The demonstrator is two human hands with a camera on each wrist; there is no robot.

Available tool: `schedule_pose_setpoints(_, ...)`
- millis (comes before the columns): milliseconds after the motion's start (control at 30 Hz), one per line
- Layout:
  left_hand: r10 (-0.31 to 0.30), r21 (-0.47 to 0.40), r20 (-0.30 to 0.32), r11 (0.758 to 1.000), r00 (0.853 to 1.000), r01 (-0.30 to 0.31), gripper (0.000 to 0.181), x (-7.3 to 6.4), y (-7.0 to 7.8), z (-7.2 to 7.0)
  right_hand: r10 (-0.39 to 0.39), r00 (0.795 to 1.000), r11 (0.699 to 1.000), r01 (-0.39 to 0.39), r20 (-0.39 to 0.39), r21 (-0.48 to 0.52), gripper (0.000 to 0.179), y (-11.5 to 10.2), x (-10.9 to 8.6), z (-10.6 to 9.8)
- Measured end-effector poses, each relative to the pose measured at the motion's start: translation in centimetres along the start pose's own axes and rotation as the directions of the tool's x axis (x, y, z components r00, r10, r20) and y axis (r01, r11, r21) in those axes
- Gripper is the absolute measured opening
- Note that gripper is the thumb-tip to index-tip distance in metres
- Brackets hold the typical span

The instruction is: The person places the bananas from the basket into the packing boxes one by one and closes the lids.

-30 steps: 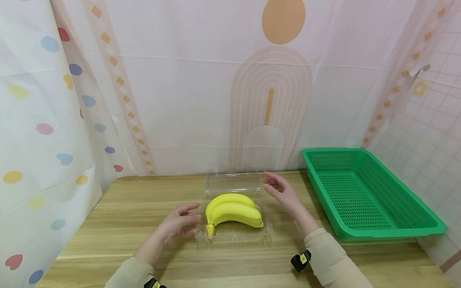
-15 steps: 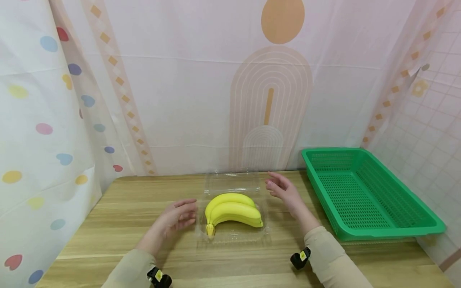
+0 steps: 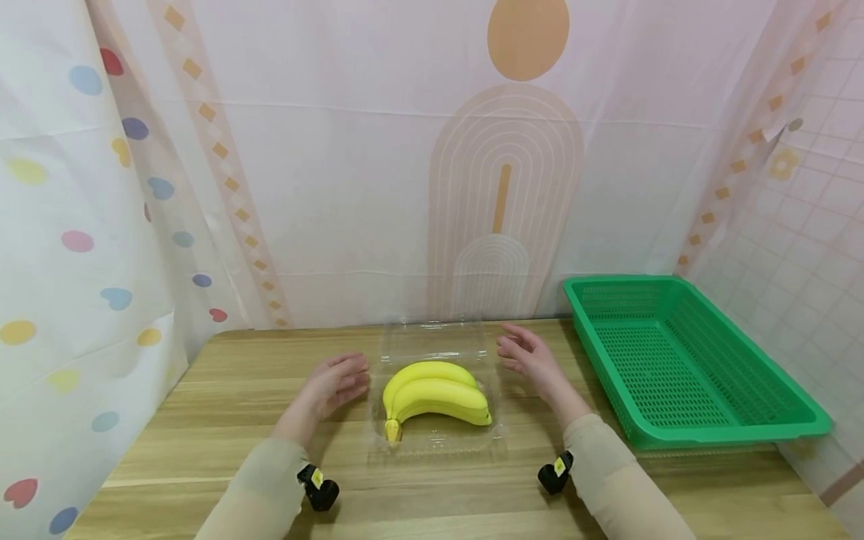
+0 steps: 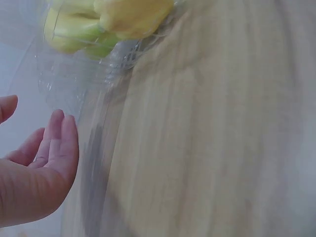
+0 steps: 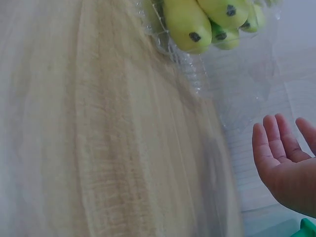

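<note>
A bunch of yellow bananas (image 3: 435,397) lies in a clear plastic clamshell box (image 3: 439,448) whose lid (image 3: 434,343) is folded back toward the wall. Just left of the box hovers my left hand (image 3: 335,385), fingers extended and holding nothing. My right hand (image 3: 533,358) is beside the lid's right edge, its fingers loosely bent and apart from the plastic. In the left wrist view the bananas (image 4: 89,29) show through the clear wall, beyond my left fingers (image 4: 61,140). Dark banana tips (image 5: 195,37) face the right wrist view, and my right hand (image 5: 284,158) is bare there.
A green plastic basket (image 3: 729,435) with slotted walls stands at the right of the wooden table (image 3: 432,502). Something clear shows beneath its front edge. A patterned curtain (image 3: 337,187) hangs behind the table, and a dotted one (image 3: 81,300) hangs at the left.
My left hand has moved away from me along the box's left side. My right hand has shifted slightly to the right. Bananas and box have stayed in place.
</note>
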State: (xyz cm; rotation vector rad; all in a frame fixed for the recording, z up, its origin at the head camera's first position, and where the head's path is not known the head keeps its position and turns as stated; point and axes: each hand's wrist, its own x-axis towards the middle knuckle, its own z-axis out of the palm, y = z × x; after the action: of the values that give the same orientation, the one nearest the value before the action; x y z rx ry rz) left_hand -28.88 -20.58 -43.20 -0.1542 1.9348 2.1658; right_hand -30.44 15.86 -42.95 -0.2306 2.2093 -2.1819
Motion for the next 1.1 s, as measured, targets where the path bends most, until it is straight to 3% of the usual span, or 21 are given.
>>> schedule_pose_setpoints(300, -0.017, -0.072, -0.002, 0.997, 1.000, 0.017, 0.056, 1.4, 0.4, -0.1, 0.050, 0.998, 0.999, -0.051, 0.026, 0.006, 0.054, 0.6, 1.3, 0.2)
schedule_pose_setpoints(767, -0.063, -0.028, 0.054, 0.998, 0.997, 0.064, 0.062, 3.1, 1.8, 0.5, 0.137, 0.990, 0.991, -0.137, 0.039, 0.007, 0.058, 1.0, 3.2, 0.4)
schedule_pose_setpoints(933, -0.098, -0.042, 0.042, 0.994, 0.994, 0.099, 0.063, 3.7, 2.2, 0.8, 0.177, 0.983, 0.984, -0.178, 0.040, 0.017, 0.060, 0.9, 3.5, 0.4)
schedule_pose_setpoints(1100, -0.092, -0.071, 0.039, 0.993, 0.995, 0.095, 0.065, 4.0, 2.7, 1.1, 0.207, 0.976, 0.976, -0.211, 0.061, 0.050, 0.060, 0.6, 3.8, 0.6)
